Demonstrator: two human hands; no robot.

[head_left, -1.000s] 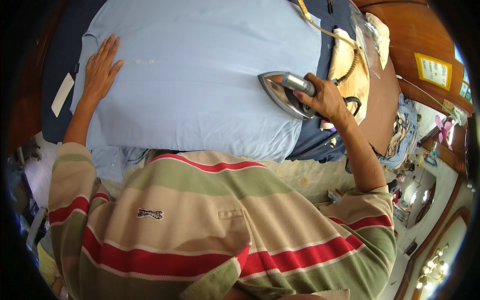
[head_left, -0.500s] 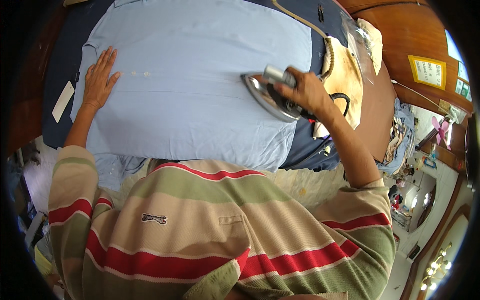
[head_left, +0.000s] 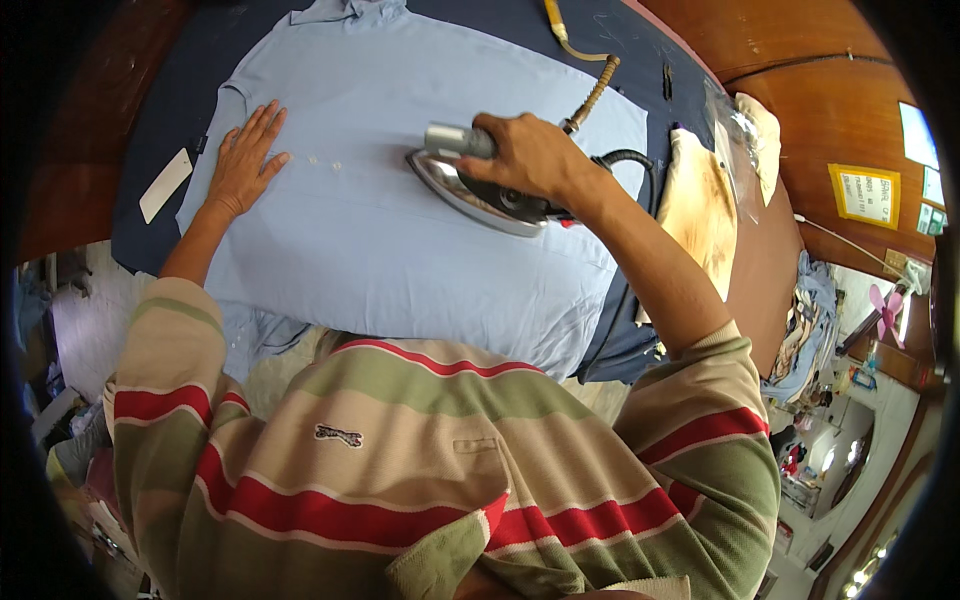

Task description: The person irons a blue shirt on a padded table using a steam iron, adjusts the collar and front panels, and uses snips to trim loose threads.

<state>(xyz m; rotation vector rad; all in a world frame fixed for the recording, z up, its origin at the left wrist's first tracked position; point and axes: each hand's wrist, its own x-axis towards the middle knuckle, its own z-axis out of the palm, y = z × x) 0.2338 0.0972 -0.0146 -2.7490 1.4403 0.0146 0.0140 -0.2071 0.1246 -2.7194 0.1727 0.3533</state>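
Observation:
A light blue shirt point(head_left: 370, 240) lies spread on a dark navy padded board, its small buttons showing near the middle left. Flat on the shirt's left side rests my left hand point(head_left: 243, 165), fingers stretched out and holding nothing. My right hand point(head_left: 525, 155) is wrapped round the grey handle of an iron point(head_left: 480, 205). The iron's metal soleplate is on the fabric, tip toward the left. From the iron's rear a brown hose point(head_left: 595, 95) runs to the far edge, and a black cord point(head_left: 640, 160) loops to the right.
A scorched cream cloth pad point(head_left: 695, 205) lies right of the shirt, beside clear plastic film point(head_left: 735, 160). A white tag point(head_left: 166, 186) is on the board at the left. Thin black snips point(head_left: 667, 82) lie at the far right. Folded clothes point(head_left: 800, 330) are stacked beyond the brown surface.
My right hand has slid the iron leftward over the shirt, away from its right edge, and the hose has followed. My left hand stays flat on the fabric. The view has shifted slightly.

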